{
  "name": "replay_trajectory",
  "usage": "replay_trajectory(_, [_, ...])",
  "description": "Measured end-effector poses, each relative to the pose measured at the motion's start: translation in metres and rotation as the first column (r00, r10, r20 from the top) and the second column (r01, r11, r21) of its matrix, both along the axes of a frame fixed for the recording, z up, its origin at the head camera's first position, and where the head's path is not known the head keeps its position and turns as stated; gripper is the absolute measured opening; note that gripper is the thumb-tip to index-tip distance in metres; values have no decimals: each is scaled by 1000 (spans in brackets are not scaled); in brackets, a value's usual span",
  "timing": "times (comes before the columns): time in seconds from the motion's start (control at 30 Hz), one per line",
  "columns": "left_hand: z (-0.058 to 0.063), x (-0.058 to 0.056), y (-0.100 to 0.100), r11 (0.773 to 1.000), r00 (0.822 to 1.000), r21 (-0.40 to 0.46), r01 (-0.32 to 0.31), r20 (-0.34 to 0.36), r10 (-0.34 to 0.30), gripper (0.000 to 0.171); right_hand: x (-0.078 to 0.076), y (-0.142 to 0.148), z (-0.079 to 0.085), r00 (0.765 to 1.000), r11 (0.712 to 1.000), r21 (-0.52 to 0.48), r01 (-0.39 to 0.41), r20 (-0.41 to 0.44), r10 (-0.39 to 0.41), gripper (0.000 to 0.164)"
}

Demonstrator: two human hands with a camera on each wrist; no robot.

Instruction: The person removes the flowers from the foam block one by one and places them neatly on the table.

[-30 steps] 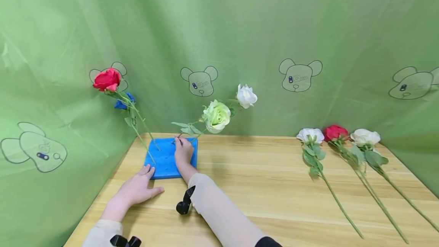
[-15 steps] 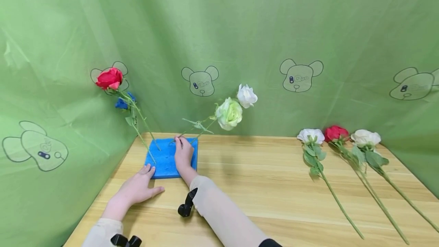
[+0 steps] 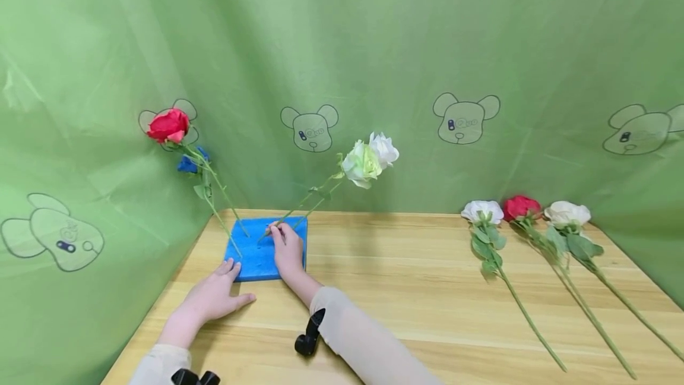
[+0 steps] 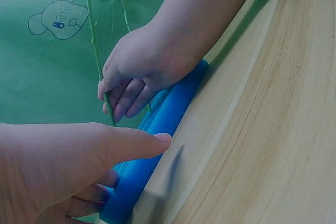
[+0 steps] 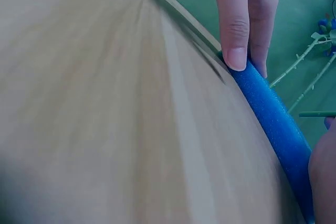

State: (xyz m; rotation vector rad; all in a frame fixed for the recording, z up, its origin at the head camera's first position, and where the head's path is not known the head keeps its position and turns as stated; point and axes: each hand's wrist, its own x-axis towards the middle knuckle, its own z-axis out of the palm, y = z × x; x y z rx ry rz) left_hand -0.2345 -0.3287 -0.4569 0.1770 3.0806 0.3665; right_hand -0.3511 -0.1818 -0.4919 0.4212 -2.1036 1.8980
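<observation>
My right hand [image 3: 288,251] pinches the stem of a pale green rose [image 3: 361,164] above a blue foam block [image 3: 262,269]. In the right wrist view the bare lower end of that stem [image 5: 315,114] pokes out from the fingers, seemingly free of the foam. My left hand [image 3: 211,296] rests at the block's near left corner, fingers extended and thumb spread out along the table. A red rose [image 3: 169,125] and a blue flower [image 3: 188,163] lean left out of the foam. Partly behind the green rose, a white rose [image 3: 386,150] leans right from the block.
On the right of the wooden table [image 3: 385,308] lie a white rose [image 3: 483,211], a red rose [image 3: 522,208] and a cream rose [image 3: 568,214], stems toward the front. A green curtain [image 3: 374,34] with bear-head drawings hangs behind and along the left side.
The pale green rose has swung right and now overlaps the white one. My right hand has come slightly nearer with its stem. My left hand has stayed put.
</observation>
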Motion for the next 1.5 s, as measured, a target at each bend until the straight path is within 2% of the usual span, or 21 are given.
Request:
replay_trajectory(0.17, [1, 2, -1, 1000, 1000, 2, -7, -4, 7, 91, 7, 6, 1, 997, 997, -37, -75, 21, 75, 22])
replay_trajectory(0.3, [0, 5, -2, 1000, 1000, -6, 0, -9, 0, 90, 13, 11, 1, 983, 978, -124, -170, 47, 177, 24])
replay_trajectory(0.4, [-1, 7, -2, 1000, 1000, -11, 2, -11, -2, 90, 18, 17, 4, 975, 969, -148, -196, 71, 208, 26])
replay_trajectory(0.57, [-3, 9, -2, 1000, 1000, -9, 2, -19, -2, 90, 28, 30, 14, 965, 966, -131, -225, 104, 239, 25])
replay_trajectory(0.67, [-3, 9, -1, 1000, 1000, -5, 3, -20, -3, 89, 36, 40, 19, 961, 963, -94, -254, 84, 262, 24])
replay_trajectory(0.87, [-2, 7, 2, 1000, 1000, 2, 9, -20, -9, 89, 56, 66, 36, 930, 932, -88, -352, 77, 358, 22])
replay_trajectory(0.93, [-2, 6, 3, 1000, 1000, 3, 11, -18, -11, 89, 57, 74, 34, 921, 922, -87, -376, 74, 383, 22])
replay_trajectory(1.13, [0, 5, 3, 1000, 1000, 1, 9, -18, -9, 89, 55, 102, 21, 913, 915, -71, -396, 77, 401, 24])
replay_trajectory(1.4, [0, 3, 2, 1000, 1000, 0, 15, -21, -15, 89, 61, 155, 25, 908, 916, -63, -396, 121, 401, 27])
replay_trajectory(1.5, [0, 3, 2, 1000, 1000, -6, 16, -22, -17, 89, 64, 175, 26, 913, 923, -62, -381, 133, 386, 27])
